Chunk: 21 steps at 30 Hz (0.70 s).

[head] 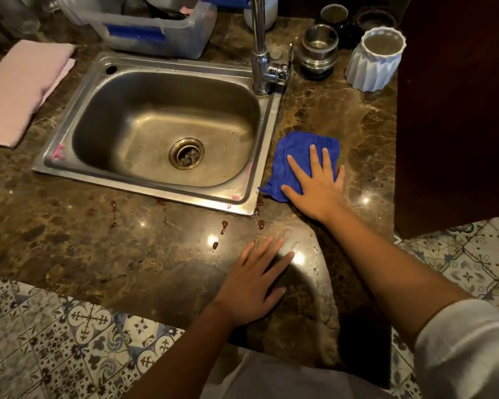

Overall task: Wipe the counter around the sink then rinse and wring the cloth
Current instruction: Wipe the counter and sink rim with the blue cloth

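On the brown marble counter (337,110) just right of the sink (167,133), my right hand (319,182) lies flat on the blue cloth (297,159), fingers straight and spread, palm pressing down on its near right part; my grip is not closed round it, only a flat press. My right arm reaches forward from the lower right corner, its white sleeve (467,347) pushed up near the elbow and cut off by the frame edge. My left hand (254,280) rests palm down on the bare counter near the front edge, fingers straight and loosely apart, holding nothing; its fingertips are blurred, and a bright glare on the stone beside them makes their ends hard to make out. Reddish-brown drips (224,226) dot the counter along the near rim of the sink, some just ahead of my left fingers. The cloth's left edge lies just beside the sink rim; I cannot tell if it touches. A chrome faucet (260,53) rises from the sink's far right corner, its top cut off. A folded pink towel (20,90) lies left of the sink, partly out of frame. Behind, a clear plastic bin (156,30) is cropped at the top, and a white ribbed cup (375,61) stands beside steel cups (319,50); what sits in the dark beyond them is unclear.
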{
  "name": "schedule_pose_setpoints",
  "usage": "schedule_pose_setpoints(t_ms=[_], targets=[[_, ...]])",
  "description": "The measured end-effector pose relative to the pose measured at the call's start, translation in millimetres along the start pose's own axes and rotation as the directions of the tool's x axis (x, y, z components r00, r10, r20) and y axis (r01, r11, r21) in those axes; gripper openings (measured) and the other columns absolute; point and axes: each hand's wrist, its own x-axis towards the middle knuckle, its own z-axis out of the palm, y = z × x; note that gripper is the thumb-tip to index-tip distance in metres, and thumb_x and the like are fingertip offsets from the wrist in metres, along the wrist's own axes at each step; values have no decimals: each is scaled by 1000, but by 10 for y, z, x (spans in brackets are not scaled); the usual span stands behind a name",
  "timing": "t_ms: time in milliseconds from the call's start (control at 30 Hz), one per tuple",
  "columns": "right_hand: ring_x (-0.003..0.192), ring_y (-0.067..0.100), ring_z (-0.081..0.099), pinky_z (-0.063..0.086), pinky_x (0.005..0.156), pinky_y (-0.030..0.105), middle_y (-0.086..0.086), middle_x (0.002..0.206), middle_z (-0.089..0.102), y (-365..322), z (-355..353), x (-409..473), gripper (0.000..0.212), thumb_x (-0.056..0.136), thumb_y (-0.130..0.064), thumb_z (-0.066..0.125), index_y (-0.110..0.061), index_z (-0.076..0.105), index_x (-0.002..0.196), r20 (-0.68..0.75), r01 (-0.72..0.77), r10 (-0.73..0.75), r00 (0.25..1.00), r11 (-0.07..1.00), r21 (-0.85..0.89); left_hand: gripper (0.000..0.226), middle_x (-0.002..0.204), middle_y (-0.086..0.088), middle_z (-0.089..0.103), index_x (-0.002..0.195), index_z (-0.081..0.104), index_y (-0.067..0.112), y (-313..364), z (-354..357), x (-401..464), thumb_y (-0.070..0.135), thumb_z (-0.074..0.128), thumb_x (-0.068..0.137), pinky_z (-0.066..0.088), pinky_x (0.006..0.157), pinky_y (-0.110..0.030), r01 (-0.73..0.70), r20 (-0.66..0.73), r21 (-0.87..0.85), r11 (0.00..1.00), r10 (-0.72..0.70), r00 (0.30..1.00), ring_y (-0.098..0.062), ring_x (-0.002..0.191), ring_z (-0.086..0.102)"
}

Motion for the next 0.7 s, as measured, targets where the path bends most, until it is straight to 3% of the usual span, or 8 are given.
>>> schedule_pose_setpoints(t_ms=[167, 267, 400, 500, 600, 700], targets=[[145, 22, -14, -9, 109, 59, 1, 159, -4, -81, 124, -265, 71, 76, -71, 19, -46, 14, 143, 10, 151, -150, 989, 986, -69, 65, 157, -4, 16, 148, 23, 27, -329, -18, -358, 51, 43, 90, 8, 115, -37, -165, 44, -14, 986, 165, 985, -21, 145, 8], [145, 21, -8, -8, 109, 60, 0, 159, 4, -259, 282, -575, 69, 78, -68, 24, -44, 22, 142, -16, 207, -208, 978, 977, -57, 61, 156, -6, 18, 147, 27, 26, -508, -54, -477, 50, 41, 92, 11, 115, -36, -248, 38, -14, 969, 248, 968, -21, 144, 11], [145, 19, 10, -3, 110, 62, -2, 155, 25, -610, 412, -940, 61, 81, -62, 28, -36, 47, 132, -120, 75, -70, 990, 997, 31, 57, 152, -9, 29, 145, 30, 24, -751, -127, -598, 40, 45, 92, 23, 114, -42, -370, 52, -60, 927, 373, 926, -24, 140, 26], [141, 18, 25, 0, 111, 58, 1, 148, 40, -887, 395, -930, 61, 83, -56, 25, -27, 48, 131, -267, -97, 114, 957, 992, 77, 57, 153, -8, 28, 142, 36, 23, -1064, -238, -876, 37, 47, 88, 22, 114, -45, -297, -20, -6, 955, 297, 955, -25, 141, 23], [146, 18, 7, 2, 112, 56, 2, 158, 12, -1015, 466, -768, 68, 85, -59, 26, -31, 17, 147, -244, -251, 259, 935, 966, 64, 59, 154, -6, 25, 144, 33, 24, -1566, -379, -1257, 40, 44, 88, 12, 112, -48, -124, -105, 51, 991, 129, 986, -24, 143, 16], [146, 20, 3, 5, 113, 58, 4, 159, 5, -1098, 601, -700, 71, 83, -62, 23, -32, 14, 147, -216, -339, 328, 920, 941, -15, 61, 155, -7, 21, 146, 29, 27, -2004, -380, -1476, 50, 36, 90, 15, 112, -53, -27, -22, 105, 994, 30, 999, -26, 144, 12]])
